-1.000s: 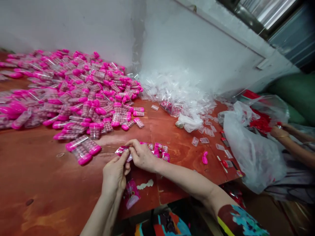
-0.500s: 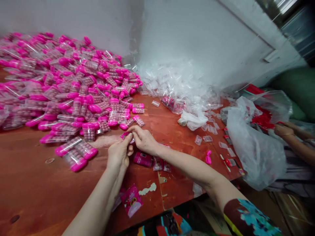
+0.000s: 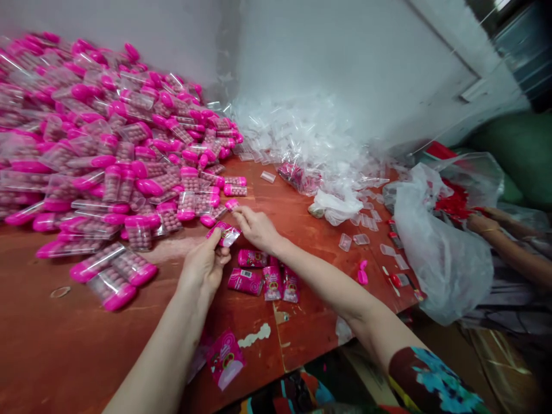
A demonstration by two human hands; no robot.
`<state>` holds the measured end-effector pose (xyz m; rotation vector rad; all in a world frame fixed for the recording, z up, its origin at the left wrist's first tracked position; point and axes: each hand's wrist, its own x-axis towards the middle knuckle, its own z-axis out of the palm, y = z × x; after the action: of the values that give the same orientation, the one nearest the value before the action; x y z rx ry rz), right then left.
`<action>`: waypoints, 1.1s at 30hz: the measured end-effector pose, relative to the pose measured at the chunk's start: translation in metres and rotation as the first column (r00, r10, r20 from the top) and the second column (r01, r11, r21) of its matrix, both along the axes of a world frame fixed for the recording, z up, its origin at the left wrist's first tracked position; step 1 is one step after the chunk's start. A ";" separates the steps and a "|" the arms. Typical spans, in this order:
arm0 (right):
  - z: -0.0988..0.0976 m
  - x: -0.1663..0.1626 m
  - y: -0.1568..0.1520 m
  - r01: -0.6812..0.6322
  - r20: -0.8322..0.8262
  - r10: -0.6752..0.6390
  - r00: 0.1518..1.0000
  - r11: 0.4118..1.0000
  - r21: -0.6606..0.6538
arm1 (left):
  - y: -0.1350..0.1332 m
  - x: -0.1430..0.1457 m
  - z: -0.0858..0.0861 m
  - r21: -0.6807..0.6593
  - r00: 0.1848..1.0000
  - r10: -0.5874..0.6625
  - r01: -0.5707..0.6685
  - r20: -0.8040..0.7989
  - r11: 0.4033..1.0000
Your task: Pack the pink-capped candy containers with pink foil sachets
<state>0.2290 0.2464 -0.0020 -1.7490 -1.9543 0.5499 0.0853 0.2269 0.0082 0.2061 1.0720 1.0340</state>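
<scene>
Left hand (image 3: 203, 265) has a printed pink wrapper (image 3: 226, 235) pinched at its 1 o'clock, bench (image 3: 142, 333) below. Right hand (image 3: 260, 230) is at a pink-capped container (image 3: 232, 204), 10 o'clock; can't tell if that grip's closed. Wrapped packs (image 3: 272, 280) sit around 4-5 o'clock from the wrapper.

piled containers (image 3: 135, 133) look smooth clear plastic, glossy pink plastic caps (image 3: 119, 299); held wrapper (image 3: 227, 235) is shiny plastic film. tabletop (image 3: 73, 345) looks like coated wood, slightly glossy, scuffed, with a pale worn patch (image 3: 255, 336). big bag (image 3: 444, 270) at right: thin wrinkled translucent plastic; wall (image 3: 336, 52) matt.
</scene>
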 end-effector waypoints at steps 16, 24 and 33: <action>0.013 0.020 -0.069 0.210 -0.509 -0.189 0.840 0.978 -0.015 | -0.064 0.002 0.025 -0.029 0.996 0.070 -0.068 0.048 0.997; 0.005 0.000 -0.213 0.287 -0.850 -0.343 0.401 0.928 -0.239 | -0.111 0.040 0.027 -0.024 0.992 -0.030 0.033 0.124 0.999; 0.005 0.008 -0.263 0.258 -0.884 -0.321 0.341 0.936 -0.240 | -0.165 0.058 0.028 0.117 0.994 -0.092 0.098 -0.053 0.988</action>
<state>0.2370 -0.0162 0.0029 -1.2627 -0.7855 1.1400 0.1428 0.0622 0.0359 0.3771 1.0340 1.0121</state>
